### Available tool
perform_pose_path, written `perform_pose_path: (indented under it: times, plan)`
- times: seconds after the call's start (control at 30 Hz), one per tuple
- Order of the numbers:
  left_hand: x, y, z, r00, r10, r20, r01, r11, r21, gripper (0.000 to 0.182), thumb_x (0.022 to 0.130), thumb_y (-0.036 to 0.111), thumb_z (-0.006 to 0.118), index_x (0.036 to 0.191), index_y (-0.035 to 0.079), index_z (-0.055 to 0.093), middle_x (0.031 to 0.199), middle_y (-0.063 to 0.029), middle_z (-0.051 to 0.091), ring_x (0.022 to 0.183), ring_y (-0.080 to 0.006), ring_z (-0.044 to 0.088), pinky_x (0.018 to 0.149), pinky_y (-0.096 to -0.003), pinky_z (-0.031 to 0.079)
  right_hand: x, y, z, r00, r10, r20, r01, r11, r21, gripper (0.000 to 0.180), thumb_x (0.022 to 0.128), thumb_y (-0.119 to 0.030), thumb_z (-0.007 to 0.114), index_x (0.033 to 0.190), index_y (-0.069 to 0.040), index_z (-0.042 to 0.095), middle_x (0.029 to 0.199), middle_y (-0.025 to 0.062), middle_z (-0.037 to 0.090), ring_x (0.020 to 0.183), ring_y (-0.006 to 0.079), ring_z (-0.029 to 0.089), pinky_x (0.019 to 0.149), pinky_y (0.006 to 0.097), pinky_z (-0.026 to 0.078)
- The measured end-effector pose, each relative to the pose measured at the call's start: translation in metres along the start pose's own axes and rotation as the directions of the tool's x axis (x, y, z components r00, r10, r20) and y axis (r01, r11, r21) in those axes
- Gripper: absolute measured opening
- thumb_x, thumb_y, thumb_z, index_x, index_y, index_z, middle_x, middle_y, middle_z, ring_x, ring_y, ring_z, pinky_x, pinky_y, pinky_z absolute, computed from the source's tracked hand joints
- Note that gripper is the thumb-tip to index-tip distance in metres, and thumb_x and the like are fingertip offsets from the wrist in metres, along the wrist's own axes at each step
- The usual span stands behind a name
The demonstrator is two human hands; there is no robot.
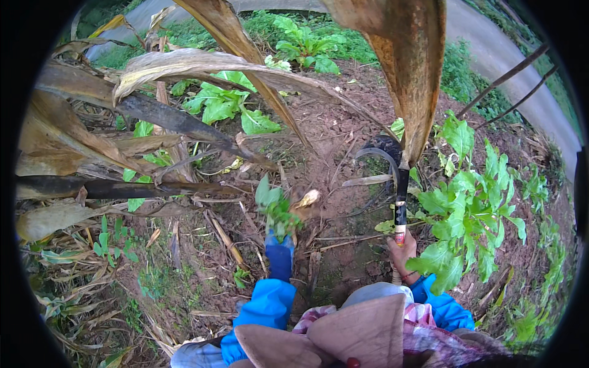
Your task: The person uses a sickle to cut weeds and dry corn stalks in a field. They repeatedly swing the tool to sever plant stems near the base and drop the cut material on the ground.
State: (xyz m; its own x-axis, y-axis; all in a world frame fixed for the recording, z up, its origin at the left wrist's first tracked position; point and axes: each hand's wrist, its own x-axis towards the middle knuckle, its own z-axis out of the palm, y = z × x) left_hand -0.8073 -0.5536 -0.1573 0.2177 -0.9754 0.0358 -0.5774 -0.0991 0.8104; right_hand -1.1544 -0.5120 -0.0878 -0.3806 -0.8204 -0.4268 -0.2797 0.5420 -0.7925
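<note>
My left hand (279,250), in a blue glove, is closed around a small bunch of green leafy plants (280,209) just above the soil. Bare, my right hand (403,252) grips the handle of a sickle (401,198). Its curved blade points away from me and bends to the left at the top. A dark object, partly hidden, lies behind the blade. Close to the right of the sickle stands a large leafy green plant (460,216).
Dry corn leaves (179,69) and dark stalks (115,187) reach in from the left and top. More leafy plants (308,43) grow farther off. Thin poles (504,80) lean at the upper right, before a paved path (487,50). Dry stalk pieces litter the soil.
</note>
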Motion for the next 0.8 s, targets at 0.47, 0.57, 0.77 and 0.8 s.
perform_pose_path:
  times: [0.47, 0.57, 0.77, 0.8]
  plan:
    - [0.021, 0.058, 0.042, 0.957, -0.281, 0.075, 0.118, 0.61, 0.783, 0.066, 0.064, 0.027, 0.079, 0.122, 0.008, 0.053, 0.135, -0.0161, 0.046, 0.129, -0.0363, 0.038, 0.099, -0.0459, 0.042, -0.016, 0.024, 0.025, 0.985, -0.065, 0.16, 0.072, 0.997, -0.04, 0.026, 0.073, -0.016, 0.071, 0.088, -0.001, 0.055, 0.069, 0.0157, 0.056, 0.059, 0.0283, 0.053, 0.057, 0.041, 0.045]
    - [0.026, 0.023, 0.014, 0.924, -0.371, 0.098, 0.322, 0.889, 0.325, 0.06, 0.067, 0.014, 0.079, 0.12, 0.006, 0.051, 0.11, -0.0138, 0.061, 0.1, -0.0288, 0.06, 0.083, -0.0398, 0.052, -0.023, 0.006, 0.016, 0.981, -0.077, 0.179, 0.085, 0.996, -0.036, 0.025, 0.074, -0.017, 0.07, 0.085, -0.002, 0.053, 0.066, 0.0129, 0.053, 0.057, 0.0256, 0.05, 0.056, 0.0397, 0.043]
    - [-0.013, 0.054, -0.026, 0.658, -0.519, 0.545, 0.512, 0.839, 0.181, 0.045, 0.078, 0.013, 0.07, 0.119, 0.009, 0.053, 0.108, -0.011, 0.063, 0.092, -0.0242, 0.063, 0.079, -0.0374, 0.052, -0.027, 0.042, -0.007, 0.984, 0.078, 0.16, -0.082, 0.996, 0.022, 0.022, 0.077, -0.013, 0.066, 0.093, -0.002, 0.055, 0.07, 0.0093, 0.056, 0.06, 0.0226, 0.051, 0.057, 0.0385, 0.043]
    - [-0.032, 0.047, -0.033, 0.667, -0.424, 0.612, 0.081, 0.858, 0.506, 0.057, 0.073, 0.025, 0.072, 0.125, 0.013, 0.05, 0.121, -0.0123, 0.058, 0.104, -0.0272, 0.06, 0.085, -0.0388, 0.051, -0.028, 0.046, -0.005, 0.984, 0.03, 0.178, -0.032, 0.999, 0.009, 0.023, 0.08, -0.013, 0.065, 0.097, -0.004, 0.052, 0.067, 0.0051, 0.053, 0.053, 0.0161, 0.049, 0.048, 0.0325, 0.04]
